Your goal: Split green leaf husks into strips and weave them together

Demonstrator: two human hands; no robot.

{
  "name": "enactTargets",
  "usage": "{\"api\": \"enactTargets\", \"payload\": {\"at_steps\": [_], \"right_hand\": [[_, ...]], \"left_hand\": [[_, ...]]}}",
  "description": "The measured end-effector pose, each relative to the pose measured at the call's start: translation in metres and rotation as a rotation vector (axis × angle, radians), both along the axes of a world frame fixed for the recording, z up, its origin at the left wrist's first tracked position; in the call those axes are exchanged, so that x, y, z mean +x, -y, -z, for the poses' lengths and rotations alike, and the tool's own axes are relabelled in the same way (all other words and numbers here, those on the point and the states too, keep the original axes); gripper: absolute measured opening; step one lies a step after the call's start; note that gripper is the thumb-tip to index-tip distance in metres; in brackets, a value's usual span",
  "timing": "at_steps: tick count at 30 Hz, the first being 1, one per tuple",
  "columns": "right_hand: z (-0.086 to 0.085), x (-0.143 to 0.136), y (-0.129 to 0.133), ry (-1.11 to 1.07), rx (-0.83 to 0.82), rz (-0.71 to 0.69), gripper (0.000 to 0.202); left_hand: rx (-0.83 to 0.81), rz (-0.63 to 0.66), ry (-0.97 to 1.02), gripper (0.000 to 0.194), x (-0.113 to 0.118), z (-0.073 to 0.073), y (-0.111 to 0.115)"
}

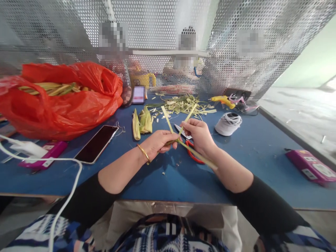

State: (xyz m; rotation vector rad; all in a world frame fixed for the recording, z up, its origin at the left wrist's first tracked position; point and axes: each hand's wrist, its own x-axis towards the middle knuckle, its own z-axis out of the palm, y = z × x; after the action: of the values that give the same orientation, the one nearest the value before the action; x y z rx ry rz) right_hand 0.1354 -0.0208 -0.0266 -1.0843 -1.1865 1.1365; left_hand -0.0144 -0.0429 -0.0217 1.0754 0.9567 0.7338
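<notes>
Several pale green leaf strips (167, 118) cross between my two hands above the blue table (157, 187). My left hand (163, 140) is closed round them where they cross. With thumb and fingers pinched, my right hand (199, 134) holds one strip (190, 114) that points up and away. Another strip (198, 156) runs down to the right, past my right wrist. Scissors with red handles (194, 157) lie beneath my hands, partly hidden by the strips and my right hand. Two husk pieces (146, 120) rest beyond my left hand.
A red plastic bag (65, 117) of husks fills the left, with a phone (97, 144) and purple power strip (59, 149) before it. Leaf scraps (181, 104) lie at the back. White thread (228, 124), a yellow glue gun (223, 100) and another power strip (311, 166) are right.
</notes>
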Motion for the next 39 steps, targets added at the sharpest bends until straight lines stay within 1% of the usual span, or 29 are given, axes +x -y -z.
{"api": "enactTargets", "payload": {"at_steps": [2, 4, 5, 6, 7, 8, 9, 10, 11, 12, 13, 14, 16, 17, 18, 19, 20, 22, 26, 33, 36, 38, 39], "right_hand": [[0.000, 0.002, -0.001, 0.055, -0.007, -0.017, 0.030], [-0.004, 0.006, -0.003, 0.194, -0.037, -0.054, 0.034], [-0.007, 0.010, -0.003, 0.303, -0.027, -0.030, 0.037], [-0.011, 0.014, -0.003, 0.428, 0.021, 0.041, 0.040], [-0.016, 0.018, -0.002, 0.557, 0.109, 0.147, 0.042], [-0.020, 0.022, -0.001, 0.675, 0.235, 0.280, 0.043], [-0.024, 0.024, 0.000, 0.768, 0.369, 0.373, 0.043], [-0.027, 0.025, 0.002, 0.836, 0.484, 0.413, 0.040], [-0.029, 0.025, 0.004, 0.882, 0.561, 0.387, 0.037], [-0.029, 0.024, 0.006, 0.906, 0.580, 0.304, 0.035], [-0.028, 0.021, 0.007, 0.899, 0.536, 0.190, 0.035], [-0.026, 0.018, 0.008, 0.854, 0.435, 0.057, 0.036], [-0.021, 0.011, 0.009, 0.647, 0.141, -0.207, 0.039], [-0.017, 0.008, 0.010, 0.510, 0.003, -0.303, 0.039], [-0.015, 0.005, 0.010, 0.379, -0.100, -0.361, 0.037], [-0.012, 0.003, 0.011, 0.271, -0.160, -0.380, 0.035], [-0.010, 0.001, 0.011, 0.197, -0.183, -0.363, 0.034], [-0.007, -0.001, 0.012, 0.127, -0.172, -0.289, 0.031], [-0.002, -0.004, 0.014, 0.134, -0.090, -0.186, 0.025], [0.000, -0.007, 0.016, 0.302, 0.083, -0.052, 0.021], [-0.001, -0.004, 0.012, 0.410, 0.156, -0.063, 0.020], [-0.004, 0.002, 0.006, 0.490, 0.230, -0.059, 0.020], [-0.007, 0.006, 0.003, 0.523, 0.276, -0.030, 0.019]], "left_hand": [[-0.006, -0.005, -0.007, 0.018, -0.001, 0.001, 0.000], [-0.012, -0.009, -0.011, 0.021, -0.002, 0.002, -0.001], [-0.008, -0.011, -0.011, 0.023, -0.003, 0.002, -0.002], [0.002, -0.009, -0.010, 0.025, -0.005, 0.003, -0.002], [0.018, -0.002, -0.009, 0.028, -0.006, 0.003, -0.002], [0.035, 0.010, -0.011, 0.031, -0.006, 0.003, -0.002], [0.050, 0.029, -0.015, 0.033, -0.007, 0.003, -0.002], [0.060, 0.052, -0.025, 0.036, -0.007, 0.003, -0.001], [0.065, 0.080, -0.038, 0.039, -0.007, 0.003, 0.000], [0.068, 0.104, -0.055, 0.041, -0.006, 0.002, 0.001], [0.070, 0.120, -0.073, 0.042, -0.005, 0.002, 0.002], [0.072, 0.130, -0.091, 0.042, -0.004, 0.002, 0.003], [0.075, 0.144, -0.118, 0.040, -0.002, 0.003, 0.005], [0.077, 0.152, -0.124, 0.039, -0.002, 0.003, 0.005], [0.081, 0.159, -0.126, 0.037, -0.001, 0.004, 0.006], [0.087, 0.165, -0.126, 0.037, 0.000, 0.004, 0.006], [0.096, 0.169, -0.125, 0.036, 0.000, 0.004, 0.007], [0.116, 0.174, -0.124, 0.036, 0.001, 0.004, 0.007], [0.127, 0.214, -0.123, 0.036, 0.004, 0.003, 0.009], [0.096, 0.231, -0.126, 0.033, 0.005, 0.001, 0.012], [0.077, 0.237, -0.128, 0.029, 0.005, 0.001, 0.013], [0.052, 0.181, -0.097, 0.028, 0.004, 0.001, 0.012], [0.034, 0.118, -0.063, 0.027, 0.003, 0.000, 0.010]]}}
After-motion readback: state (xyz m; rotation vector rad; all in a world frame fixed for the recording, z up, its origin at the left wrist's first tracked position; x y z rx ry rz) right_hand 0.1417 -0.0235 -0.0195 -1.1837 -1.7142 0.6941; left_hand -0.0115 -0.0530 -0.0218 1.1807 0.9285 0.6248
